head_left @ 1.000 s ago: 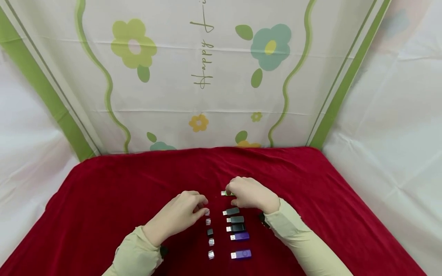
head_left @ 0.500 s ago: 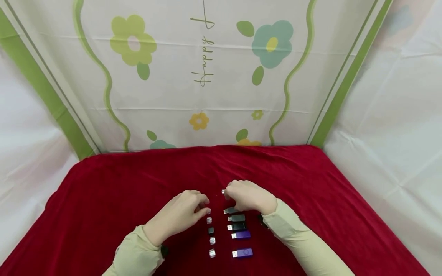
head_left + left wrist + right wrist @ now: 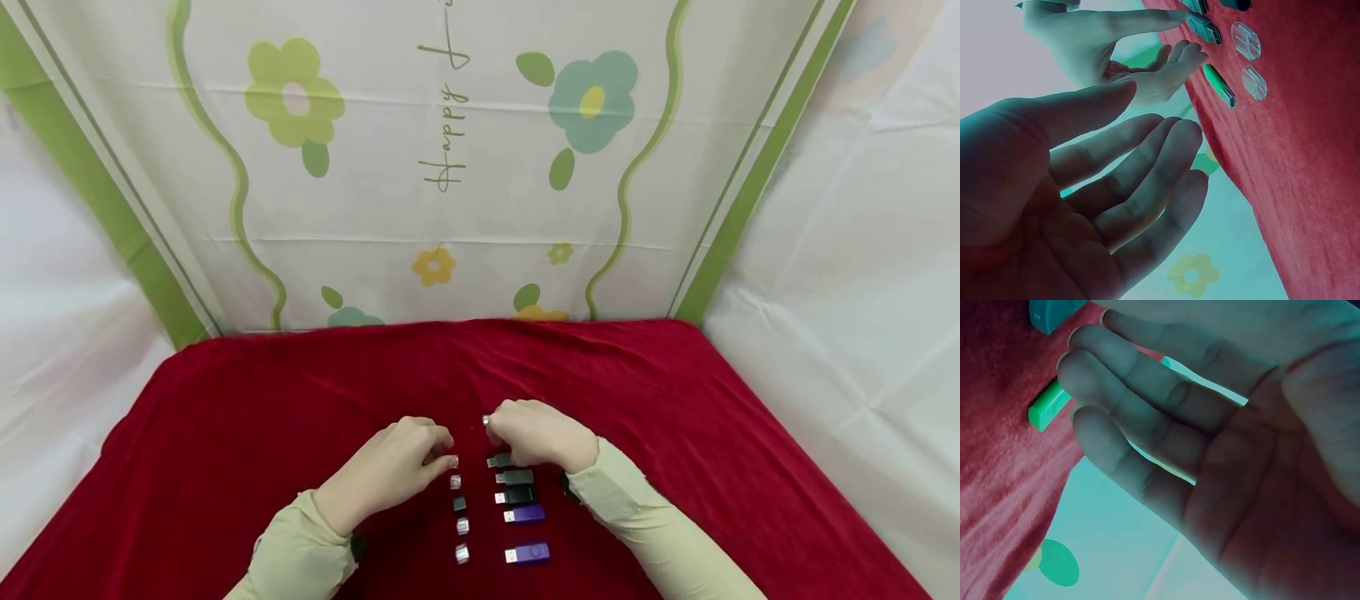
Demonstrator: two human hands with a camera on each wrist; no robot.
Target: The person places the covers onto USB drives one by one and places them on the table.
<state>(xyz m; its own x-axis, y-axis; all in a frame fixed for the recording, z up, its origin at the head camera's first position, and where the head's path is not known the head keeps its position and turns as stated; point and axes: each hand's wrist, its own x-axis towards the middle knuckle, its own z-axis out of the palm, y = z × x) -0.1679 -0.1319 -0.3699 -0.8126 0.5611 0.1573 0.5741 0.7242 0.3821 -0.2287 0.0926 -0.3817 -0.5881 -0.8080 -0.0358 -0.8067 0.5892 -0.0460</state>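
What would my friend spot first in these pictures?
Probably the big red cloth, spread in front of a flowery white backdrop. On it, a line of USB sticks lies by the right hand, a line of little caps by the left hand. The green USB stick stands out in the left wrist view, near the right hand.

Bright, even head view, 2 teal-tinted, backlit wrist views

The head view looks forward and down from above; close-up wrist views face past fingers (image 3: 1179, 144), sharing the green drive (image 3: 1046, 410).
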